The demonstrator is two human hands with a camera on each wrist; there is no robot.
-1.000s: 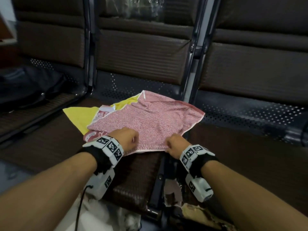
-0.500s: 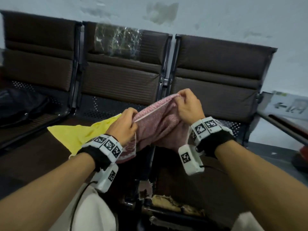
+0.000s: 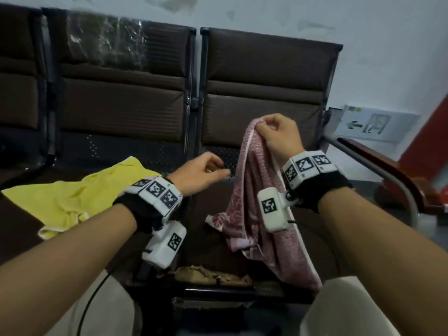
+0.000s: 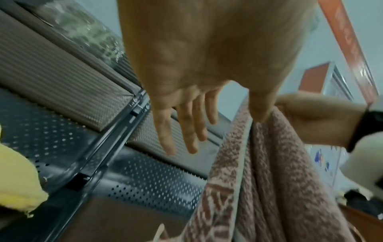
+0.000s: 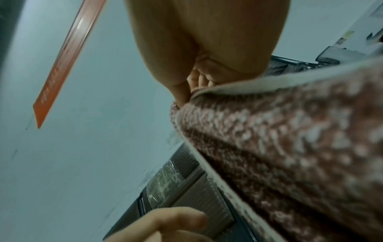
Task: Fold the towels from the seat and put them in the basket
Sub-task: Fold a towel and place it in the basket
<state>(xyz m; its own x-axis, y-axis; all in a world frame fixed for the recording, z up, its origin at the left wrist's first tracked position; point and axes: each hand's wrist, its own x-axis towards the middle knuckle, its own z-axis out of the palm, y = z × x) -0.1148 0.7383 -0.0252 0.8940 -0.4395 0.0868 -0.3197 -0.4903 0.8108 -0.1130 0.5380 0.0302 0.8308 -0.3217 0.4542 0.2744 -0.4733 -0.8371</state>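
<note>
A pink patterned towel (image 3: 254, 202) hangs bunched from my right hand (image 3: 264, 127), which pinches its top edge above the right seat. The right wrist view shows the fingers (image 5: 182, 93) curled over the towel's hem (image 5: 290, 147). My left hand (image 3: 218, 170) hovers just left of the hanging cloth, holding nothing. Its fingers (image 4: 182, 131) are straight in the left wrist view, with the thumb beside the pink towel (image 4: 269, 163). A yellow towel (image 3: 72, 197) lies crumpled on the middle seat, left of my left wrist. No basket shows in any view.
A row of brown padded seats (image 3: 261, 98) with perforated metal backs runs along the wall. Crinkled plastic (image 3: 104, 44) covers the middle backrest. A curved metal armrest (image 3: 400, 190) stands at the right. The seat's front edge (image 3: 213, 275) is torn.
Both hands lifted the pink towel off the yellow one and the seat. The left hand has since let go, and the right hand alone holds it up, further right.
</note>
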